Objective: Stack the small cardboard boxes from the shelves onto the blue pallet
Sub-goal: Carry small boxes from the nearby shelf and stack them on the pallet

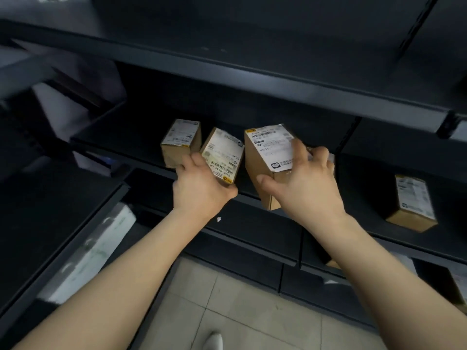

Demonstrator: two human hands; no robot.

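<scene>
Our left hand [199, 189] grips the small box [223, 155] at the shelf [113, 133] edge; our right hand [307, 190] clasps the taller box [265, 157], its label seemingly reading "VD51".

Brown boxes [255, 168], white labels [222, 152]; black shelves [113, 137]; beige floor tiles [240, 311].

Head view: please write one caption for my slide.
Left hand grips a tilted box, right hand a taller box, at the dark shelf.

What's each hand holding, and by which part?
Left hand grips the middle box at its near lower end. Right hand grips the taller box: thumb on its brown side, fingers over the labelled face.
</scene>
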